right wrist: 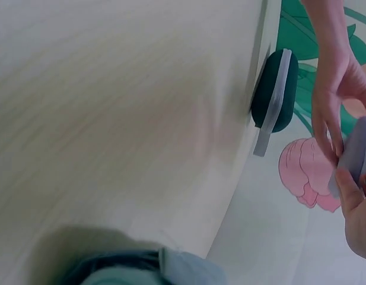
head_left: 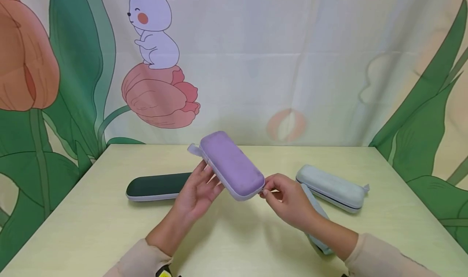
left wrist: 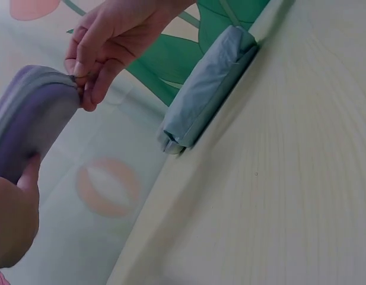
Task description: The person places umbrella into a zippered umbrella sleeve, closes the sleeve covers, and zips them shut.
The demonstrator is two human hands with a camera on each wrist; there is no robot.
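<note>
Far to the left of the purple case [head_left: 232,163], a big orange tulip [head_left: 27,53] is printed on the backdrop cloth [head_left: 241,66]. Nearer, but also to the left of the purple case and higher, the cloth shows a white rabbit [head_left: 161,45] which sits upon a pink flower [head_left: 161,96]. Below these, the dark green case [head_left: 157,187] lies flat on the counter [head_left: 73,236], left of the purple case; its right end is partly covered by the left hand [head_left: 199,191]. This hand holds the purple case at its left side and from beneath, with some fingers hidden behind it.

The purple case itself is in the air above the counter, tilted, with its smooth broad face visible. A pale loop [head_left: 195,149] sticks out at its upper left end. At its lower right corner, the right hand [head_left: 289,200] pinches something very small between thumb and finger; I cannot tell exactly what it is.

To the right of the purple case, a light blue case [head_left: 315,202] lies partly hidden under the right forearm. Just beside it, farther right from the purple case, a pale grey-green case [head_left: 330,187] lies slantwise, with a small tab [head_left: 366,188] at its right end.
</note>
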